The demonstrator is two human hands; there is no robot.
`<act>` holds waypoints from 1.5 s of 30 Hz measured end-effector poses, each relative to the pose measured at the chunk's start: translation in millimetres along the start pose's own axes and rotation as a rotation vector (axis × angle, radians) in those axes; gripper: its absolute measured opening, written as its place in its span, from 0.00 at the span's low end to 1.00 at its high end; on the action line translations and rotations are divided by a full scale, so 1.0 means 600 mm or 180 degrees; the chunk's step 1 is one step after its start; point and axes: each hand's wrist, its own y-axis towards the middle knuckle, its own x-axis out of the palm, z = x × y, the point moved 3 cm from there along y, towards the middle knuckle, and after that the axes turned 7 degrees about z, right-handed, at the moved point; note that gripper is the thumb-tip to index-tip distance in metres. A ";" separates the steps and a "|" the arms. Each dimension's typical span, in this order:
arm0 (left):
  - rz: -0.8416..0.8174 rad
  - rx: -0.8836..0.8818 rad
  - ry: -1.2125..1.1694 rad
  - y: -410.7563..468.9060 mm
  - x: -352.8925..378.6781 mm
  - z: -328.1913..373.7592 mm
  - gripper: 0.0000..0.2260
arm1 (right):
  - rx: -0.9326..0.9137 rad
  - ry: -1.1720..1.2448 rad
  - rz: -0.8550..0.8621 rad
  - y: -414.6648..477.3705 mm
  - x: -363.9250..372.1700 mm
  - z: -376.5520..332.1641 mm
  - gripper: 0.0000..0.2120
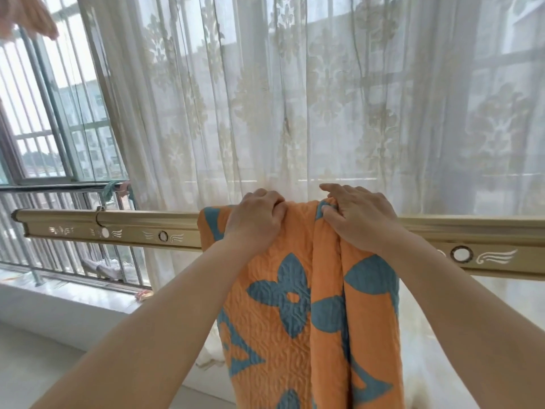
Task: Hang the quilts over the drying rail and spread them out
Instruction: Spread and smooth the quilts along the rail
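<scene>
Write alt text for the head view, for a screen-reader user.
The left hand and right hand grip the top of an orange quilt with blue flower shapes, bunched over a gold drying rail. A sheer patterned curtain hangs behind, a barred window at left.

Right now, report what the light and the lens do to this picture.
Head view: daylight through the sheer curtain backlights everything, bleaching what lies behind it; the window frame at left leans, wide-angle distortion; the orange quilt, left hand and right hand are softly lit and fairly sharp; the orange cloth at top left is blurred.
</scene>
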 end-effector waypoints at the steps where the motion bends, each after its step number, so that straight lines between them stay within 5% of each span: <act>1: -0.0005 -0.0024 0.0004 0.000 0.002 0.000 0.15 | 0.0007 0.0040 -0.0032 0.000 0.000 -0.001 0.24; 9: 0.0177 -0.0165 0.0098 -0.006 0.009 -0.010 0.13 | -0.0019 0.0111 -0.0081 -0.005 -0.007 -0.011 0.25; 15: 0.0200 -0.0122 0.0096 -0.006 0.024 0.016 0.15 | 0.0808 -0.0309 -0.0291 -0.035 -0.039 0.054 0.39; 22: 0.0276 -0.0049 0.0031 -0.004 0.043 0.047 0.14 | 0.0966 -0.0322 -0.0026 -0.082 -0.052 0.093 0.43; 26: 0.0596 -0.0175 -0.0409 -0.008 0.035 0.064 0.09 | 0.0936 -0.0188 0.0025 -0.088 -0.062 0.097 0.39; 29: 0.0974 0.0384 -0.0387 -0.026 0.026 0.088 0.09 | 0.0836 -0.0206 0.0090 -0.088 -0.065 0.093 0.37; 32: 0.0712 0.0818 -0.0108 -0.043 0.041 0.110 0.18 | 0.0748 -0.0149 0.0220 -0.088 -0.061 0.087 0.39; 38: 0.0291 0.0198 0.0149 -0.053 0.044 0.106 0.25 | 0.0615 -0.0299 0.0232 -0.094 -0.050 0.078 0.45; 45: -0.0254 0.0356 -0.0136 -0.035 0.051 0.105 0.15 | 0.0704 -0.0214 0.0432 -0.088 -0.036 0.068 0.40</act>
